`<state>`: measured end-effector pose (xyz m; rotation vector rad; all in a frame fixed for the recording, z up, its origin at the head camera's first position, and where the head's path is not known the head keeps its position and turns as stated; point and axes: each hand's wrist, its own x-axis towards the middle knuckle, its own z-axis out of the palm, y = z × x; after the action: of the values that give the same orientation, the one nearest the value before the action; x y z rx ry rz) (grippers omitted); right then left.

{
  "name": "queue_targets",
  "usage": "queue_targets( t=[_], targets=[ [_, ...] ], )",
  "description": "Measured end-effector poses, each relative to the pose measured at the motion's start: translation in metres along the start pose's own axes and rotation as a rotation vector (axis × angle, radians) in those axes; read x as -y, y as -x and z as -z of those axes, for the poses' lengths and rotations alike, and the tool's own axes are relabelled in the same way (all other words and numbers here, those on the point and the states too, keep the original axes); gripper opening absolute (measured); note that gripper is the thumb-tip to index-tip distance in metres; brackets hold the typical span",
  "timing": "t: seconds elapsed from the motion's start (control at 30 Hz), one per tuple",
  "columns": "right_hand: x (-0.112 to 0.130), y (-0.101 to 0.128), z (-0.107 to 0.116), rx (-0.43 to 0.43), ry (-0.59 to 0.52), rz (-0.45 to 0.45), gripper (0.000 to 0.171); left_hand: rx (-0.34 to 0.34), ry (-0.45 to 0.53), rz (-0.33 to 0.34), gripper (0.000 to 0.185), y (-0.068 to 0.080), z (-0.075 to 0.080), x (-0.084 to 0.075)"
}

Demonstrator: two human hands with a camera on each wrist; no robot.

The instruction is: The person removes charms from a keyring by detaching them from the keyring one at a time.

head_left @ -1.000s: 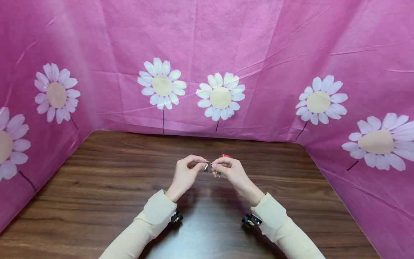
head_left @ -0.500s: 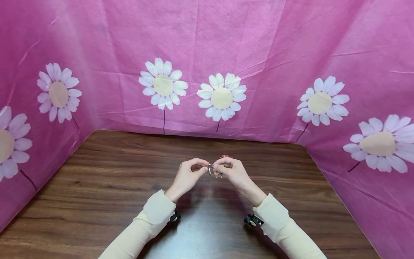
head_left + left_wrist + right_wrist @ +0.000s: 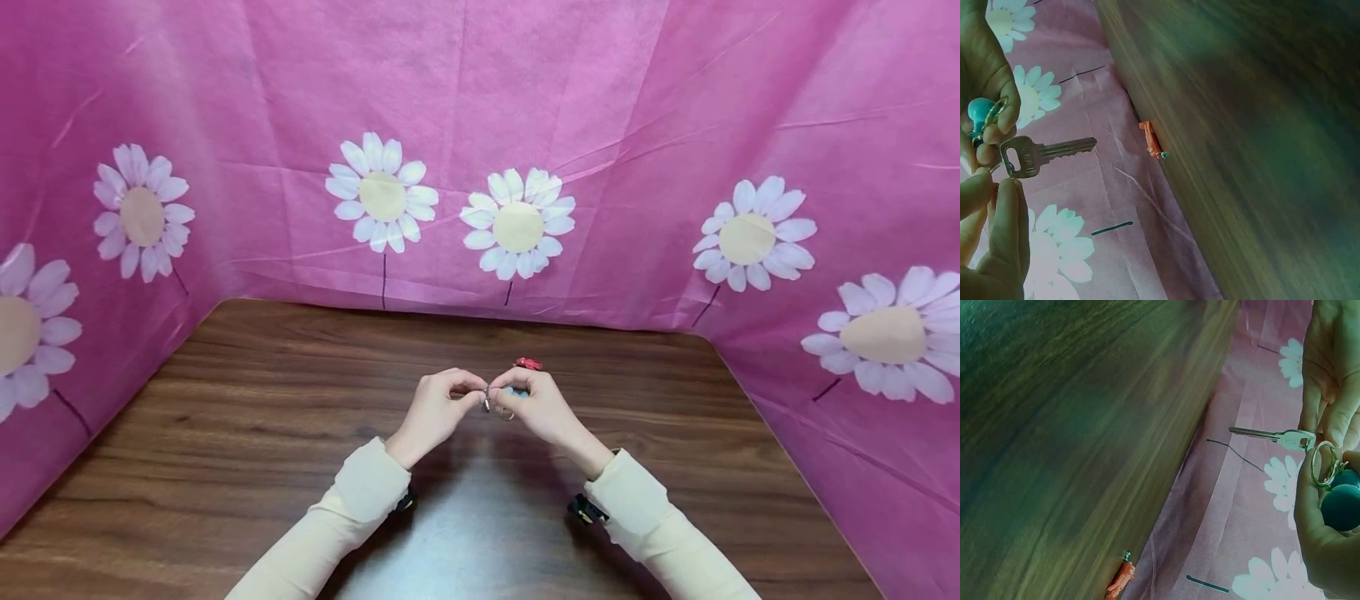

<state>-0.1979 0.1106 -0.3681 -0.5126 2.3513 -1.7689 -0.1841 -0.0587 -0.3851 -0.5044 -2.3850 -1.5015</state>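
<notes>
A metal key hangs between my two hands, its head at the fingertips. My left hand pinches a thin metal ring at the hole in the key's head; fingers cover most of that ring. Thumb and fingertips of my right hand meet the left fingertips at the same spot. In the right palm sits a keychain with turquoise balls and a gold-coloured ring, partly covered by the fingers. Whether the key is joined to the gold ring cannot be told.
A red figure-like charm with a small metal end lies on the wooden table, just beyond my right hand. Pink cloth printed with white daisies walls the table's back and sides.
My left hand has shifted slightly right and down, bringing the key closer to the right fingers. The right hand has barely moved, and more of the red charm and turquoise balls shows.
</notes>
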Motion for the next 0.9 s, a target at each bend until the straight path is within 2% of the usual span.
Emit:
queue_targets(
  t=[0.23,0.3,0.57,0.67,0.9],
  targets=[
    [0.0011,0.0001,0.0022,-0.014,0.141,0.002,0.014,-0.049,-0.061,-0.031,0.008,0.0028,0.0033,-0.0012],
    [0.0013,0.0003,0.0028,-0.025,0.148,0.002,0.015,-0.063,-0.063,-0.042,0.009,0.0029,0.0040,-0.0016],
    [0.0014,-0.0009,0.0015,-0.044,0.105,0.015,0.012,-0.092,-0.061,-0.090,0.008,0.0022,0.0058,-0.0023],
    [-0.0002,-0.0015,0.0031,-0.049,0.080,-0.010,0.013,-0.102,-0.048,-0.100,0.008,0.0022,0.0059,-0.0023],
    [-0.0022,-0.0018,0.0074,-0.040,0.002,-0.045,0.018,-0.110,0.042,-0.077,0.007,0.0006,0.0040,-0.0023]
  ],
)
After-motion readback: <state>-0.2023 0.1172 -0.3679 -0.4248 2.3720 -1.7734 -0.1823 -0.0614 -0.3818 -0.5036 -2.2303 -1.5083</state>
